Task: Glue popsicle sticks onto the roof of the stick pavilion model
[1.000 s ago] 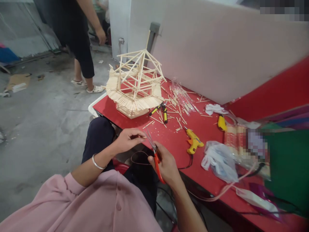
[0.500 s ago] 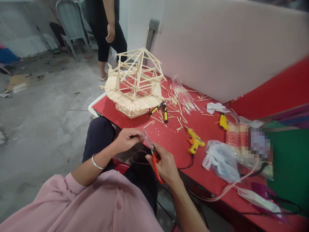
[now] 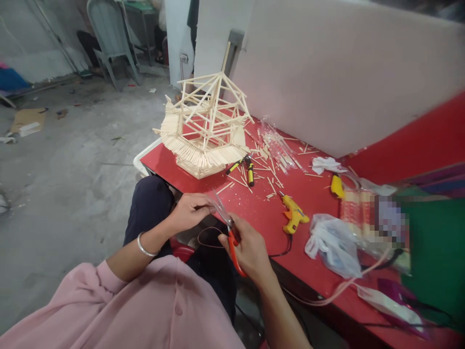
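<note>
My right hand (image 3: 250, 247) is closed around the orange handles of a pair of scissors (image 3: 236, 257). Its metal blades point up and left, over the table's front edge. Beside the blades, my left hand (image 3: 192, 211) is pinched, with its fingertips close to or touching them; what lies between those fingers is too small to make out. A thin pinkish cord (image 3: 204, 231) loops below both hands, over my lap. Beyond them, a model pavilion (image 3: 207, 126) of pale wooden sticks stands on the red table (image 3: 250, 208).
Black-and-yellow pliers (image 3: 250, 170) lie by the model among scattered sticks (image 3: 271, 167) and a clear plastic wrapper (image 3: 278, 143). A yellow glue gun (image 3: 293, 213) and a plastic bag (image 3: 334, 245) are to the right. A chair (image 3: 111, 41) stands on the floor behind.
The person who stood behind the model has moved almost out of sight behind the wall's edge. My view has shifted slightly; both hands and the scissors keep nearly the same pose.
</note>
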Available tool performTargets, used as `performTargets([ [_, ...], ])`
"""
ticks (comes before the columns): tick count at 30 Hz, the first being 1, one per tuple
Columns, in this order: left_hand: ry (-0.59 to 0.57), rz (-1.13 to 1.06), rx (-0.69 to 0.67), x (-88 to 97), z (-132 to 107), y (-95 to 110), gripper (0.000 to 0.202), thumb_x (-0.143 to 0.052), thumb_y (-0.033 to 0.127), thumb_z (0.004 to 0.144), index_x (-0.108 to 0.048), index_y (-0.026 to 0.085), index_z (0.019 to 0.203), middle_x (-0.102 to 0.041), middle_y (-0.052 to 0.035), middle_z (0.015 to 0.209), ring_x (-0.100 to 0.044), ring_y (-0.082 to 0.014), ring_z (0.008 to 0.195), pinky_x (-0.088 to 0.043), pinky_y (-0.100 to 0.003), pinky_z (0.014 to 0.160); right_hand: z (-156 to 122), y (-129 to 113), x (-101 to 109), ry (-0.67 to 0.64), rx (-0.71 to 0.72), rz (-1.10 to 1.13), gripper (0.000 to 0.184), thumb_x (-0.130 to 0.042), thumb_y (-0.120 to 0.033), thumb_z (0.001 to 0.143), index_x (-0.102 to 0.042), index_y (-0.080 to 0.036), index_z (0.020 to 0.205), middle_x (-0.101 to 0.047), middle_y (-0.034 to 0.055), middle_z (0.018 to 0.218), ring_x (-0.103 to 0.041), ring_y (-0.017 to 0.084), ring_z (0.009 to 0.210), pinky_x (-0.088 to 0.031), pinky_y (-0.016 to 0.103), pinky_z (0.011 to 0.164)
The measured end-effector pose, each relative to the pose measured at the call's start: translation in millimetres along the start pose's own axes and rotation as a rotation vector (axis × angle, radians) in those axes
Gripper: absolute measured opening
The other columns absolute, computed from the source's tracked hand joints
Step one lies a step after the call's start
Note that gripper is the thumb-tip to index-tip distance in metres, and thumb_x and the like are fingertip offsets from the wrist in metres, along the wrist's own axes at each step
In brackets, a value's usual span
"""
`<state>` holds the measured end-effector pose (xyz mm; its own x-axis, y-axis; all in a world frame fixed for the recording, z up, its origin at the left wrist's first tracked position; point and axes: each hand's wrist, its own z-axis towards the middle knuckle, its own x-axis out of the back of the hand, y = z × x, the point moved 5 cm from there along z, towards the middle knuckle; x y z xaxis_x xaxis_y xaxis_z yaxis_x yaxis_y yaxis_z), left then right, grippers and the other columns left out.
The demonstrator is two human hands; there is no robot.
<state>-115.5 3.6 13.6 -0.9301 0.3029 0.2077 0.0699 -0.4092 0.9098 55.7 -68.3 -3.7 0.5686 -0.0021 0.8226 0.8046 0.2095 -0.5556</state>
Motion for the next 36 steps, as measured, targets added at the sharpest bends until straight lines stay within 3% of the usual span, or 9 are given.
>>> performTargets([
  [6, 0.003, -0.011, 0.002, -1.8, 0.6, -1.1, 0.016, -0.063, 0.022, 0.083, -0.074, 0.016, 0.073, -0.072, -0.0057, 0.069, -0.067, -0.0145, 0.063, -0.052, -0.022, 0.062, -0.2, 0.3, 0.0, -0.01, 0.016, 0.032, 0.042, -0.056, -0.048, 0.087, -0.058, -0.02, 0.12, -0.068, 0.0067, 0.089, -0.062, 0.02, 0.074, -0.05, 0.03, 0.069],
  [14, -0.021, -0.027, 0.03, -2.5, 1.3, -0.3, 0.02, -0.065, 0.027, 0.085, -0.073, 0.015, 0.071, -0.071, -0.0059, 0.068, -0.064, -0.0135, 0.06, -0.048, -0.021, 0.059, -6.3, 7.8, -7.5, 0.006, -0.001, 0.178, 0.031, -0.057, -0.044, 0.09, -0.063, -0.018, 0.107, -0.054, -0.0034, 0.063, -0.048, 0.011, 0.053, -0.04, 0.021, 0.055],
  [18, -0.067, -0.063, 0.058, -4.3, 1.7, -2.7, 0.023, -0.06, 0.026, 0.087, -0.071, 0.016, 0.07, -0.071, -0.0056, 0.07, -0.065, -0.0143, 0.065, -0.05, -0.022, 0.063, -3.0, 8.1, -3.8, 0.012, 0.019, 0.075, 0.039, -0.059, -0.045, 0.087, -0.061, -0.019, 0.117, -0.067, 0.004, 0.082, -0.062, 0.018, 0.07, -0.048, 0.026, 0.065],
  [21, -0.082, -0.09, 0.035, -4.9, 2.3, -3.5, 0.021, -0.056, 0.021, 0.088, -0.07, 0.016, 0.073, -0.073, -0.0064, 0.075, -0.066, -0.0152, 0.069, -0.05, -0.023, 0.067, 1.0, 5.7, 2.4, 0.02, 0.028, 0.007, 0.047, -0.058, -0.046, 0.086, -0.057, -0.019, 0.124, -0.069, 0.0096, 0.098, -0.065, 0.023, 0.084, -0.051, 0.033, 0.074],
  [26, -0.117, -0.077, 0.009, -4.2, 4.0, -3.1, 0.023, -0.053, 0.018, 0.088, -0.066, 0.015, 0.069, -0.069, -0.0051, 0.07, -0.063, -0.0136, 0.067, -0.048, -0.022, 0.066, 2.3, 2.6, 4.2, -0.007, 0.027, 0.067, 0.043, -0.055, -0.047, 0.088, -0.059, -0.02, 0.12, -0.069, 0.0067, 0.09, -0.063, 0.019, 0.073, -0.05, 0.029, 0.069],
  [32, -0.148, -0.045, 0.049, -4.6, 6.7, -2.4, 0.03, -0.053, 0.026, 0.091, -0.061, 0.015, 0.064, -0.062, -0.0022, 0.062, -0.056, -0.0114, 0.059, -0.043, -0.02, 0.06, -3.1, 7.4, -5.9, -0.025, 0.004, 0.138, 0.036, -0.054, -0.049, 0.09, -0.065, -0.017, 0.105, -0.056, -0.0032, 0.06, -0.05, 0.011, 0.051, -0.038, 0.02, 0.052],
  [36, -0.127, -0.093, 0.135, -5.7, 5.4, -3.1, 0.031, -0.057, 0.034, 0.089, -0.063, 0.014, 0.066, -0.058, -0.0006, 0.058, -0.051, -0.0108, 0.055, -0.039, -0.021, 0.056, -1.8, 21.0, -7.0, 0.025, -0.09, -0.014, 0.044, -0.051, -0.055, 0.091, -0.067, -0.018, 0.11, -0.066, 0.0021, 0.065, -0.061, 0.015, 0.055, -0.038, 0.022, 0.054],
])
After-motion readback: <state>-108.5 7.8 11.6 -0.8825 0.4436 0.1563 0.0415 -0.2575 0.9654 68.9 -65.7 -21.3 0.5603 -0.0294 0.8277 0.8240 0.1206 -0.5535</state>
